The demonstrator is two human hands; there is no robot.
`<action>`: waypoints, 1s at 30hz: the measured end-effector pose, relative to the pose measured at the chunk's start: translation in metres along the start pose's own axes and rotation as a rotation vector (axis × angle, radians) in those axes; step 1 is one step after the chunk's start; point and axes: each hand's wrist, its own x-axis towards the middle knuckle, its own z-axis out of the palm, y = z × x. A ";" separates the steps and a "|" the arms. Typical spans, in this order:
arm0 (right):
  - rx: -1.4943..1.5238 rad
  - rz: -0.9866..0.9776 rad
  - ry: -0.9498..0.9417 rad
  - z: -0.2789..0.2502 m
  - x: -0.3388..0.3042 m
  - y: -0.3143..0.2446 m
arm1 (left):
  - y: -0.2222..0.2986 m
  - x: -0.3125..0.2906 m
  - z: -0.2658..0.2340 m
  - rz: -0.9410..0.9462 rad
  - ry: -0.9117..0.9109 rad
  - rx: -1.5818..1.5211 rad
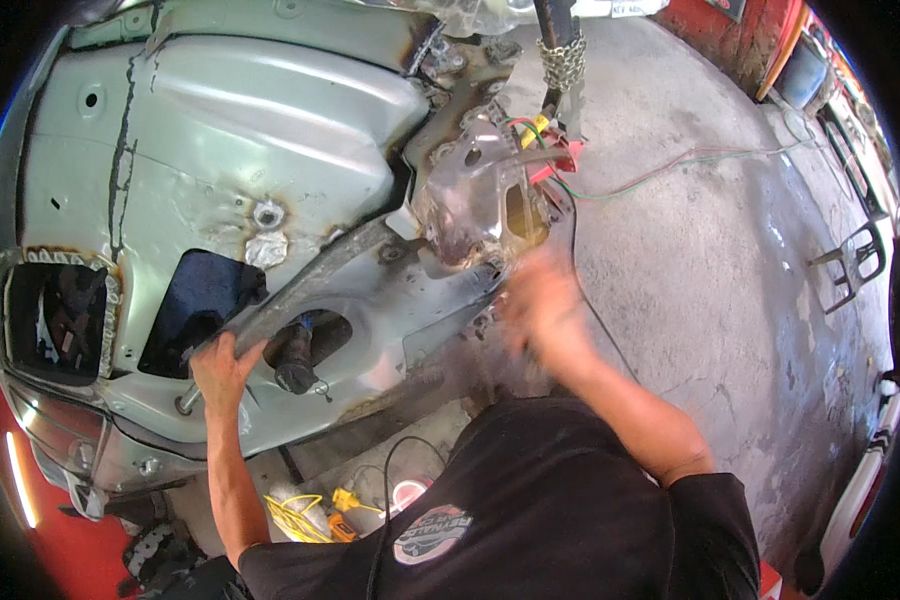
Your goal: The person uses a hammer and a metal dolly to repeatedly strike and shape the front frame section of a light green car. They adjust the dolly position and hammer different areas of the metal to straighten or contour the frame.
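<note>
My left hand (pixel 226 368) is closed around the lower left end of a long grey metal strip (pixel 315 275). The strip slants up to the right across a silver-green car body panel (pixel 300 90). A short shiny rod (pixel 187 398) sticks out just below that hand; whether the hand touches it is unclear. My right hand (pixel 545 305) is smeared by motion beside the bare, scorched metal bracket (pixel 465 190) at the panel's right end. Its fingers, and anything in them, cannot be made out. A dark cylindrical part (pixel 295 362) shows in the oval hole between my hands.
A chain (pixel 562 62) wraps a dark post beyond the bracket, near a red clamp (pixel 555 162). Thin red and green hoses (pixel 670 160) cross the concrete floor (pixel 660 260). Below the panel lie a yellow cord (pixel 295 518) and a black cable. A black frame (pixel 855 265) is at right.
</note>
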 end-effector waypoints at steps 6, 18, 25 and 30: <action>-0.050 0.309 -0.387 0.020 -0.015 -0.035 | 0.006 -0.006 0.006 -0.021 0.045 -0.008; -0.164 -0.375 0.150 0.004 -0.006 0.006 | 0.009 0.001 0.001 0.031 0.070 -0.052; -0.073 0.288 -0.398 0.026 -0.017 -0.036 | 0.007 -0.006 0.010 0.013 0.093 -0.031; -0.131 0.102 -0.106 0.009 -0.021 -0.035 | 0.005 -0.004 0.005 0.056 0.112 -0.020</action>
